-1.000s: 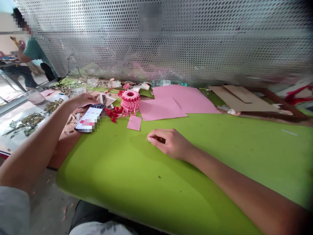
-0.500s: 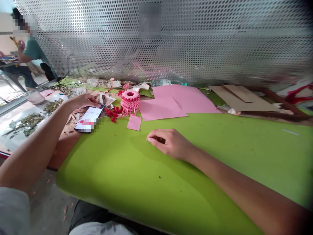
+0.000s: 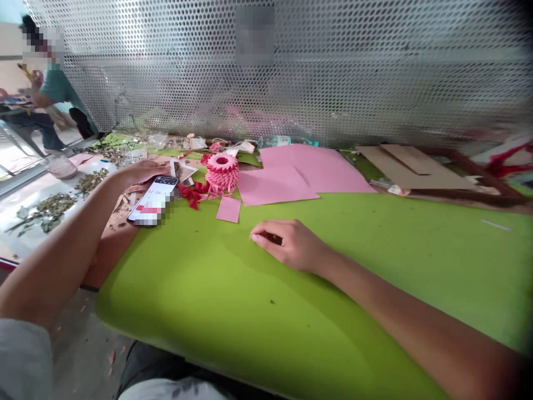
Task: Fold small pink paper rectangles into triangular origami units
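My left hand (image 3: 146, 170) lies just beyond the top edge of a phone (image 3: 152, 201), its fingers stretched towards a small white-edged card (image 3: 188, 171); their tips are hard to make out. The lit phone screen shows a running timer and red areas. My right hand (image 3: 287, 243) rests on the green mat (image 3: 250, 294), loosely curled, thumb tip against the index finger, with only a hollow inside. Left of its fingers lies a small pink paper square (image 3: 229, 209). Behind that stands a pink folded-paper ring stack (image 3: 222, 171) beside red folded-paper pieces (image 3: 194, 194).
Larger pink paper sheets (image 3: 278, 186) lie at the mat's back. Brown cardboard (image 3: 416, 166) is at back right, a plastic bottle (image 3: 275, 141) along a perforated metal panel (image 3: 312, 83). Dried plant bits (image 3: 54, 205) spread at left. Another person (image 3: 62, 91) sits farther off.
My left hand has drawn back off the phone's top edge, so the top of the screen now shows. My right hand stays where it was.
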The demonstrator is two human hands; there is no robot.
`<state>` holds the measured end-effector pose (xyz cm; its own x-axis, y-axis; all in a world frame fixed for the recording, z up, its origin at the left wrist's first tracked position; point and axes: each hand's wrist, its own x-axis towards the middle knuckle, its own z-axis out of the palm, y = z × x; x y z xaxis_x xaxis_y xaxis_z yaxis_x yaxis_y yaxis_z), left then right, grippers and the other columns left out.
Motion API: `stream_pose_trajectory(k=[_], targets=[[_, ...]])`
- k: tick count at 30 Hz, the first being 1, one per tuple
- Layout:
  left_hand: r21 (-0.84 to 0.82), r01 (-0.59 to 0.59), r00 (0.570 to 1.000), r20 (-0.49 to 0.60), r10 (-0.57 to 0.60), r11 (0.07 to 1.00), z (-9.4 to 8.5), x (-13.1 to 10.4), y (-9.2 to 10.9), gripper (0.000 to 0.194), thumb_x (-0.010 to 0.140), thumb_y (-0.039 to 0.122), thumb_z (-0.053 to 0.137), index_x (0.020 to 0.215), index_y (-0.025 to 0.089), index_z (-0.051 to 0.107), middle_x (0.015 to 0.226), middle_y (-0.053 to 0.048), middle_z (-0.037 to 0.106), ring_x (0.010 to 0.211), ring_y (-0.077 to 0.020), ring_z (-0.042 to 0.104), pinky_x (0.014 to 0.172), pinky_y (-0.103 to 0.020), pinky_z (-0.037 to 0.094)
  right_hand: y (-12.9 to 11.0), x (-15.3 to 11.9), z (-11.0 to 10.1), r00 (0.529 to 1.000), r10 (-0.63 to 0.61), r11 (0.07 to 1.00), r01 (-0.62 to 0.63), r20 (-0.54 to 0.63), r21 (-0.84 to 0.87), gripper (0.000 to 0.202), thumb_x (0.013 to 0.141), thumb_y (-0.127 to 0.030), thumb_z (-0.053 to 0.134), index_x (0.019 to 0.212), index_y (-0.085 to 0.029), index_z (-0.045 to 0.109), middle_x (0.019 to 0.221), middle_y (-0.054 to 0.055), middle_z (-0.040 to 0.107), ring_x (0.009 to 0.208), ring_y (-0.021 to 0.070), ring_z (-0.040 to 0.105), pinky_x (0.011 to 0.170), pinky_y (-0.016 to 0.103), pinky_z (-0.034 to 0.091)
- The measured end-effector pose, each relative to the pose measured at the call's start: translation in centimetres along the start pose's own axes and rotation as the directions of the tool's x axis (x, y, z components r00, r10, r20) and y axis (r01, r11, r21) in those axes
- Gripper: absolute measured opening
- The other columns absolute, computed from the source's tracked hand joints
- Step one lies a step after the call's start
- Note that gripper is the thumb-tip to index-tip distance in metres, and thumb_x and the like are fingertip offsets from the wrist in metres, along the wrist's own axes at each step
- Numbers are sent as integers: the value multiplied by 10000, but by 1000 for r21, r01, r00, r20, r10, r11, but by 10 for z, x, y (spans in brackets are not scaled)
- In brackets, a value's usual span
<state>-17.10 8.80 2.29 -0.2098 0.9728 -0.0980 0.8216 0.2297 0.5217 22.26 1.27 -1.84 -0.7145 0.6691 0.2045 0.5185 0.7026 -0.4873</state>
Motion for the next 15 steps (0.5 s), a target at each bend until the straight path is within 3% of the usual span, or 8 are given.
stream_pose_trajectory(k=[3, 5, 7, 9, 12, 15], targets=[[-13, 47, 998, 39, -46, 999, 1, 1, 1, 533, 739, 674, 629, 1001, 219, 723, 1000, -85, 745, 1010, -325, 655, 778, -374, 503, 2, 1, 2, 999, -40, 999, 39, -35, -15, 231, 984, -314, 510, 962, -195, 707, 848, 47, 747, 684, 162, 654, 632, 299, 500], [-27, 54, 997, 50, -53, 998, 2, 1, 3, 498, 732, 662, 641, 984, 240, 726, 989, -72, 744, 1019, -322, 655, 779, -372, 510, 3, 3, 4, 994, -91, 995, 89, -61, -39, 226, 984, -313, 514, 1065, -207, 696, 995, 72, 754, 881, 211, 695, 799, 378, 554], [-38, 57, 997, 56, -54, 998, 2, 0, 4, 481, 726, 649, 653, 982, 247, 719, 1010, -65, 741, 1026, -318, 654, 785, -367, 511, 2, 5, 7, 990, -129, 989, 124, -56, -78, 301, 981, -340, 529, 1235, -234, 650, 1257, 92, 695, 1172, 274, 636, 1013, 505, 497], [-48, 55, 997, 61, -52, 997, 2, -1, 4, 478, 729, 637, 653, 985, 238, 709, 1031, -69, 737, 1026, -313, 652, 785, -360, 506, 0, 6, 10, 993, -116, 986, 115, 4, -121, 448, 978, -409, 535, 1402, -264, 551, 1485, 90, 537, 1371, 317, 491, 1129, 585, 392], [-54, 40, 997, 75, -36, 998, 1, -2, 4, 448, 741, 611, 641, 955, 221, 694, 1024, -81, 728, 1010, -301, 647, 771, -347, 495, -2, 7, 11, 990, -54, 985, 74, 129, -156, 574, 983, -502, 495, 1503, -266, 449, 1570, 89, 416, 1431, 338, 416, 1152, 607, 368], [-47, 9, 995, 100, -4, 999, 0, -3, 4, 395, 735, 574, 647, 895, 214, 679, 965, -76, 712, 949, -269, 641, 755, -328, 474, -2, 7, 9, 992, -72, 984, 87, 99, -155, 491, 994, -460, 495, 1422, -226, 556, 1463, 109, 556, 1361, 324, 507, 1127, 581, 414]])
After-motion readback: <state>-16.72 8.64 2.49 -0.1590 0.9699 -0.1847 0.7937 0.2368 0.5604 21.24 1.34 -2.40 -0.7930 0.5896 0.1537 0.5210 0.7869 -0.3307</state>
